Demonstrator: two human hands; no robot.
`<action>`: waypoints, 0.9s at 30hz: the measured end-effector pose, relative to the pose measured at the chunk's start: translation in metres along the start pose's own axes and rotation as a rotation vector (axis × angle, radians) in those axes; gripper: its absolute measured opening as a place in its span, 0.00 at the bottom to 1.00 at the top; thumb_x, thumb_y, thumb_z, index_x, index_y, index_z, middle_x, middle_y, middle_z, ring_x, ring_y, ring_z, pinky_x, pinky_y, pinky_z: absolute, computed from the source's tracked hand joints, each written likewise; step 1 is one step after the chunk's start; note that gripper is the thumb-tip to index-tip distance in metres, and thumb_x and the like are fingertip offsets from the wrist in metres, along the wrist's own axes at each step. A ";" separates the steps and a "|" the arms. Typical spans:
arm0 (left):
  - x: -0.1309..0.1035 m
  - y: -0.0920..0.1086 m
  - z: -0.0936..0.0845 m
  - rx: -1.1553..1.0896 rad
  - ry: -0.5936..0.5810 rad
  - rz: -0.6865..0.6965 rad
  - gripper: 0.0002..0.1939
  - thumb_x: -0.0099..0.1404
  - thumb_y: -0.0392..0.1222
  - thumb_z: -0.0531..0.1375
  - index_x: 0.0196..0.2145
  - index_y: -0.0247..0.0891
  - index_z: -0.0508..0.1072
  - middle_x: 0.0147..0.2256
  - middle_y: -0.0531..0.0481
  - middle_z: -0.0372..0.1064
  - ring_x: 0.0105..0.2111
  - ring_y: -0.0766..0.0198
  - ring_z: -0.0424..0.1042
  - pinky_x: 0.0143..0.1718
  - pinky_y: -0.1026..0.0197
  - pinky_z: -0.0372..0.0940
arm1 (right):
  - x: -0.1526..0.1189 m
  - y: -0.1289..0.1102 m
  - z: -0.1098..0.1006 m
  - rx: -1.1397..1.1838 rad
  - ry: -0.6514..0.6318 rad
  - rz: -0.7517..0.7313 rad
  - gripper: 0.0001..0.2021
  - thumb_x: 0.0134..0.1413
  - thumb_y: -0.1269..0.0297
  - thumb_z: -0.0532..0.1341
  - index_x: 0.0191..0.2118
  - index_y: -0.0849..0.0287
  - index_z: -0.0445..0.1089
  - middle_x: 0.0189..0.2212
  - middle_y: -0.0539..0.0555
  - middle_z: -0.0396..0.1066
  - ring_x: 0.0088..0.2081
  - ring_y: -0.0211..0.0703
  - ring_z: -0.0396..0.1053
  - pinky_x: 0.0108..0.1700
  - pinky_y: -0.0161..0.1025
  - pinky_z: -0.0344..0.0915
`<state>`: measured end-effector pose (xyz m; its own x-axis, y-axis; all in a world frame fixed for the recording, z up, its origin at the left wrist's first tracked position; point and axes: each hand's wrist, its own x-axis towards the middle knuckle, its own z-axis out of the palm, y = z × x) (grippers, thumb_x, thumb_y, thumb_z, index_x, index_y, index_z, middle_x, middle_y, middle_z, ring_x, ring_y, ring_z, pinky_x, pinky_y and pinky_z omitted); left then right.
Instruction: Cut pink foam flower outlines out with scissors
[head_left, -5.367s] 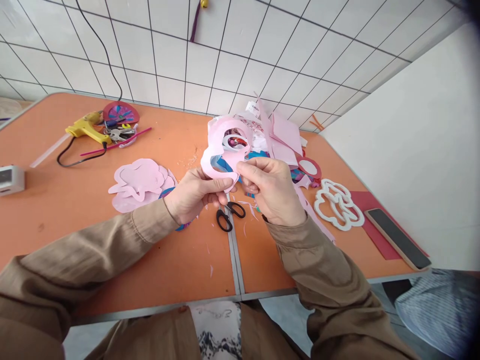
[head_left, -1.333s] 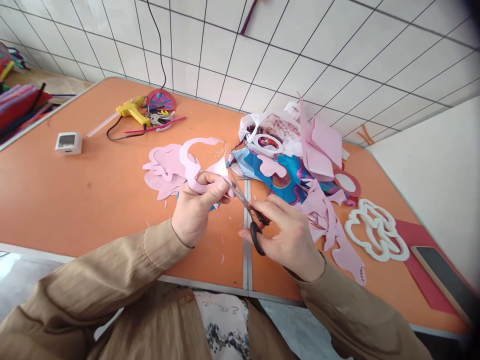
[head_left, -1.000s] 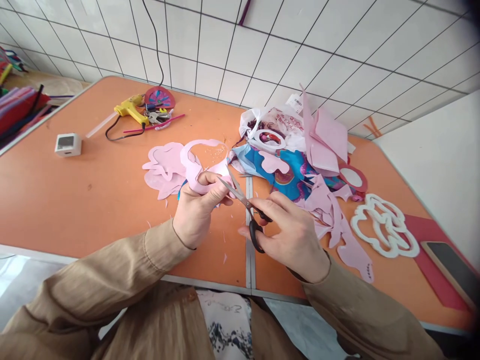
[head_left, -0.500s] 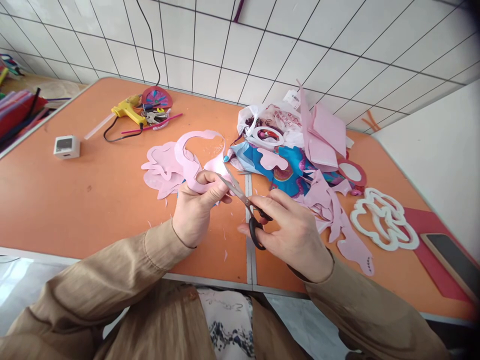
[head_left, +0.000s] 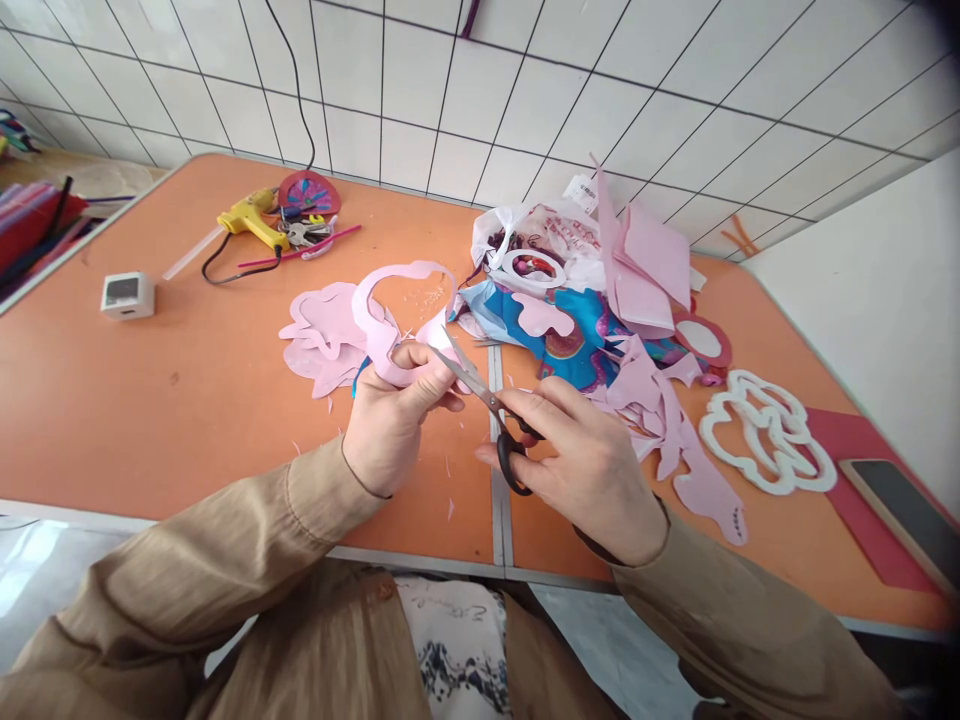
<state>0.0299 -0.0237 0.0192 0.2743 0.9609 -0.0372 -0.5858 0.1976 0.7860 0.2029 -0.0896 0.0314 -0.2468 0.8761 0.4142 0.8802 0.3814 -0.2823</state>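
Note:
My left hand (head_left: 397, 415) is closed, pinching a curved strip of pink craft sheet (head_left: 366, 305) between thumb and fingers; the strip loops up and away from me. In my right hand (head_left: 581, 455) is a pair of scissors (head_left: 480, 385) with black handles, its blades slightly apart and pointing at the strip by my left thumb. Whether the blades touch the strip I cannot tell. Behind my left hand lie several cut pink shapes (head_left: 322, 335) in a loose stack. Pink offcuts (head_left: 649, 395) are heaped beyond my right hand.
On the orange table (head_left: 225, 420) are a yellow glue gun (head_left: 255, 220), a small white box (head_left: 127, 296), a blue patterned cloth (head_left: 581, 365), folded pink sheets (head_left: 649, 260), white cloud-shaped frames (head_left: 769, 435) and a phone (head_left: 904, 510). A white-tiled wall (head_left: 420, 80) stands behind.
The loop of the pink strip has shifted slightly, and the scissor blades have opened a little. The view has moved slightly; both hands keep nearly the same places.

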 end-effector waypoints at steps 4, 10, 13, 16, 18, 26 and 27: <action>0.000 0.001 0.000 0.020 0.005 0.016 0.19 0.47 0.50 0.77 0.22 0.38 0.73 0.23 0.54 0.73 0.23 0.69 0.69 0.25 0.66 0.67 | -0.001 -0.001 -0.001 -0.017 -0.010 0.001 0.08 0.62 0.61 0.64 0.44 0.56 0.74 0.28 0.50 0.63 0.27 0.37 0.65 0.29 0.35 0.65; -0.001 -0.001 0.000 0.007 0.009 0.007 0.18 0.47 0.50 0.77 0.22 0.38 0.74 0.24 0.53 0.74 0.23 0.69 0.69 0.25 0.66 0.67 | 0.000 -0.003 0.001 -0.028 0.022 -0.004 0.07 0.61 0.62 0.64 0.42 0.58 0.75 0.27 0.49 0.61 0.25 0.37 0.65 0.28 0.36 0.64; 0.000 0.000 0.000 -0.004 0.004 -0.015 0.18 0.47 0.50 0.77 0.22 0.38 0.74 0.24 0.53 0.74 0.24 0.69 0.70 0.26 0.66 0.67 | 0.000 -0.003 -0.001 0.006 0.043 0.010 0.07 0.60 0.63 0.64 0.43 0.57 0.74 0.28 0.49 0.62 0.26 0.37 0.65 0.29 0.36 0.65; 0.002 0.003 0.000 0.013 0.010 -0.011 0.18 0.48 0.51 0.76 0.23 0.39 0.74 0.24 0.53 0.74 0.24 0.69 0.69 0.25 0.66 0.66 | -0.001 -0.001 -0.007 0.094 0.050 -0.004 0.09 0.59 0.62 0.66 0.44 0.57 0.72 0.28 0.49 0.62 0.26 0.37 0.65 0.30 0.36 0.66; 0.003 0.006 0.000 0.025 0.016 0.008 0.17 0.49 0.51 0.76 0.23 0.39 0.75 0.24 0.53 0.74 0.24 0.69 0.70 0.26 0.66 0.66 | -0.003 0.002 -0.011 0.138 0.045 -0.022 0.10 0.59 0.62 0.66 0.45 0.57 0.71 0.28 0.48 0.62 0.25 0.36 0.64 0.29 0.36 0.67; 0.002 0.004 0.000 0.058 -0.067 0.039 0.16 0.51 0.49 0.75 0.23 0.37 0.76 0.24 0.52 0.75 0.22 0.71 0.68 0.24 0.68 0.66 | 0.002 0.000 -0.012 0.172 0.009 -0.039 0.16 0.55 0.59 0.67 0.46 0.56 0.66 0.33 0.52 0.67 0.31 0.44 0.69 0.32 0.43 0.70; 0.002 0.003 0.000 0.068 -0.073 0.051 0.16 0.52 0.49 0.75 0.23 0.37 0.76 0.24 0.52 0.75 0.22 0.71 0.67 0.24 0.68 0.66 | 0.004 -0.001 -0.011 0.160 0.001 -0.046 0.17 0.53 0.58 0.67 0.46 0.56 0.66 0.36 0.54 0.68 0.33 0.47 0.71 0.34 0.45 0.70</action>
<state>0.0288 -0.0216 0.0213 0.3021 0.9521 0.0472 -0.5480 0.1330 0.8258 0.2057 -0.0895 0.0428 -0.2848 0.8562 0.4311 0.7923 0.4634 -0.3970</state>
